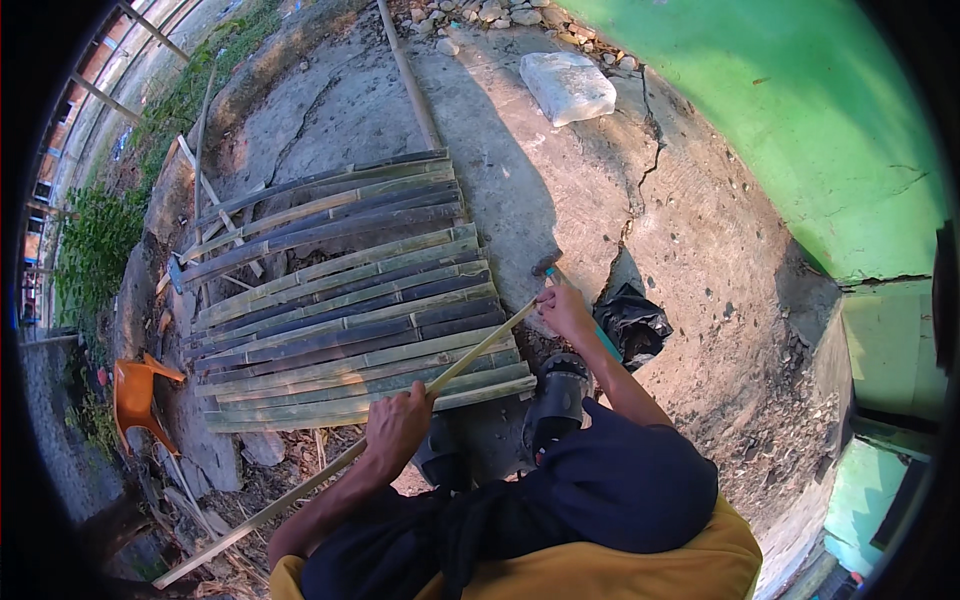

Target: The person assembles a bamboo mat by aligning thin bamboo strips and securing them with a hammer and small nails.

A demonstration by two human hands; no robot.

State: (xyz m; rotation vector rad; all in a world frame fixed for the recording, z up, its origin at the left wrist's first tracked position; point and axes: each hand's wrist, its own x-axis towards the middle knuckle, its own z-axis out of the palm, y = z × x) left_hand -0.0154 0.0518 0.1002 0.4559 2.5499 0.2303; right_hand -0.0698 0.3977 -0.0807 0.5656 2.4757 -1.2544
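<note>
A long, pale bamboo strip (473,354) runs slantwise across the front of me, from the lower left up to the right. My left hand (398,428) is closed around its middle. At its upper end, the fingers of my right hand (564,311) pinch the tip. A hammer (547,263) with a dark head and turquoise handle lies by my right hand and passes partly behind it. Left of the hands, a row of split bamboo slats (345,330) lies side by side, with a wider gap toward the far end.
A black plastic bag (634,325) lies right of my right forearm. Farther off sit a whitish block (568,88) and a long pole (410,80). An orange plastic chair (140,405) stands at left. A green wall (800,120) borders the cracked ground on the right.
</note>
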